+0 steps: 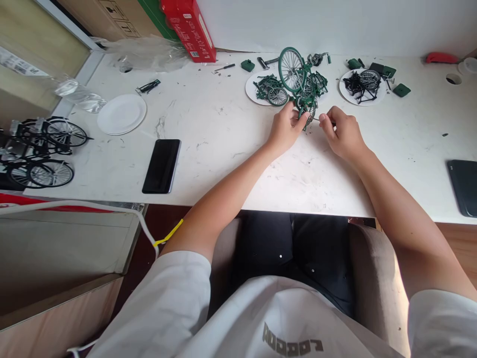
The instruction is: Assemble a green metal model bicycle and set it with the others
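Observation:
A green model bicycle (292, 69) stands tilted over the table, its large front wheel up. My left hand (286, 127) is closed on its lower end, thumb and fingers around the rear wheel area. My right hand (343, 132) is closed just to the right, gripping a thin tool (316, 119) like a small screwdriver, which points at the bicycle. Most of the tool is hidden in my fingers. Behind the bicycle, a white plate (252, 93) holds green bicycle parts (269, 89), including a small wheel.
Another plate (372, 102) with black bicycle parts (368, 82) lies right. Small green pieces (401, 90) are scattered nearby. At left are white plates (122, 114), a phone (161, 166) and black model bicycles (48, 144). A red box (190, 30) stands behind; a dark device (464, 186) lies right.

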`<control>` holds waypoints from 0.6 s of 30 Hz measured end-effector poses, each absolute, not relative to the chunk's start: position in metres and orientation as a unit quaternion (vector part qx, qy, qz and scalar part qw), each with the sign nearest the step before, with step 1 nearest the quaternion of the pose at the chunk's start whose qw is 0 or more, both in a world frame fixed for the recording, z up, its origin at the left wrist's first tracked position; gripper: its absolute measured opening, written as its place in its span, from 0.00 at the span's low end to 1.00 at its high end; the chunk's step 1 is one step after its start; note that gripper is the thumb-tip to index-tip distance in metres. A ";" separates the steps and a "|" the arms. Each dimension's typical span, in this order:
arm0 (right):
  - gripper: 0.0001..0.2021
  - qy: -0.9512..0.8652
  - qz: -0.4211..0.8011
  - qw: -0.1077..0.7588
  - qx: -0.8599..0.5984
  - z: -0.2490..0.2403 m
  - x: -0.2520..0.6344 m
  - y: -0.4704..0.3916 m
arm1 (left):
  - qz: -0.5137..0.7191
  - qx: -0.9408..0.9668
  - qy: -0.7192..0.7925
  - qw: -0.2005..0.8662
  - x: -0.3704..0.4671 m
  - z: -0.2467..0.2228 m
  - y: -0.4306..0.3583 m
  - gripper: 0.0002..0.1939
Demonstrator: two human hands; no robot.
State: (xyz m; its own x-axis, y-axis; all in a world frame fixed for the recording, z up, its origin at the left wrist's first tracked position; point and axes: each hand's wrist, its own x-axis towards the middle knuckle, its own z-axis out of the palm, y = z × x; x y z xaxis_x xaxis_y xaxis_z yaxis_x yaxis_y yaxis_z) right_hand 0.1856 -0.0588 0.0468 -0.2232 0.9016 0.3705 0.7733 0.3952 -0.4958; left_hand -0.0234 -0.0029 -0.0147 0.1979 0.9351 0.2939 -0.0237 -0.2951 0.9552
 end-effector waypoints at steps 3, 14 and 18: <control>0.28 -0.770 0.106 0.316 -0.545 0.050 0.184 -0.061 | 0.515 0.615 0.379 0.462 -0.022 -0.013 -0.004 0.21; 0.34 -0.753 0.082 0.320 -0.568 0.042 0.185 -0.057 | 0.518 0.623 0.374 0.452 -0.021 -0.015 0.000 0.19; 0.37 -0.748 0.081 0.317 -0.577 0.045 0.183 -0.058 | 0.518 0.623 0.368 0.456 -0.021 -0.011 -0.002 0.17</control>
